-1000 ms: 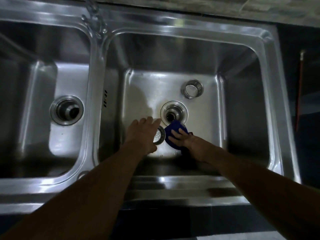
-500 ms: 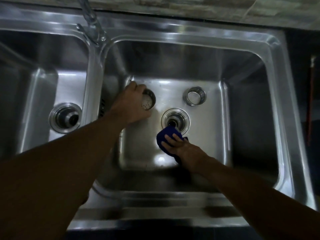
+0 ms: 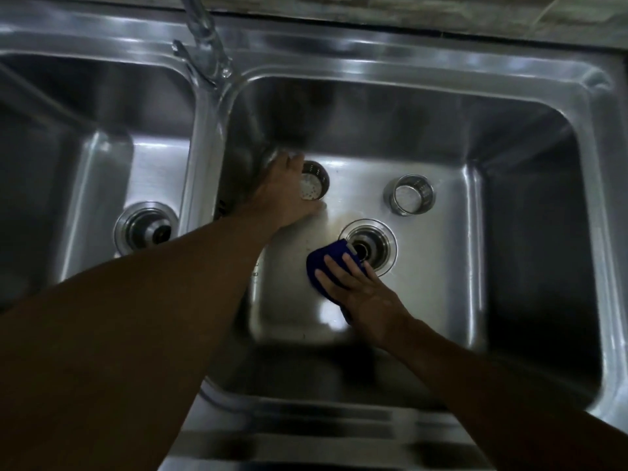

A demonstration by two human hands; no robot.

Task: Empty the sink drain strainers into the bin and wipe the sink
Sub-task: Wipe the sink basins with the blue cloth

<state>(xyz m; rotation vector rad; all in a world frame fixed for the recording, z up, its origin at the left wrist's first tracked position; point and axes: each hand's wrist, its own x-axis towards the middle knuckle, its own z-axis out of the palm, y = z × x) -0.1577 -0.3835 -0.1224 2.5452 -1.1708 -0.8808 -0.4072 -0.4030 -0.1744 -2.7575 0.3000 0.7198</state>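
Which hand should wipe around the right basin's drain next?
Right: the right hand presses the blue cloth at the drain rim, while the left hand grips a strainer.

Left hand (image 3: 285, 198) moved strainer (image 3: 314, 182) from beside drain (image 3: 380, 237) to far-left corner of basin (image 3: 441, 294); cloth (image 3: 328, 263) nudged onto drain rim

wall (image 3: 441, 11): mottled stone (top edge) | light: dim — patchy glare

One view only, from a wide-angle camera worn on the head. The double-bowl stainless steel sink (image 3: 407, 59) is looked down on steeply, from near, facing forward. The right bowl (image 3: 530, 239) is centred; the left bowl (image 3: 102, 164) is cut by the left edge.
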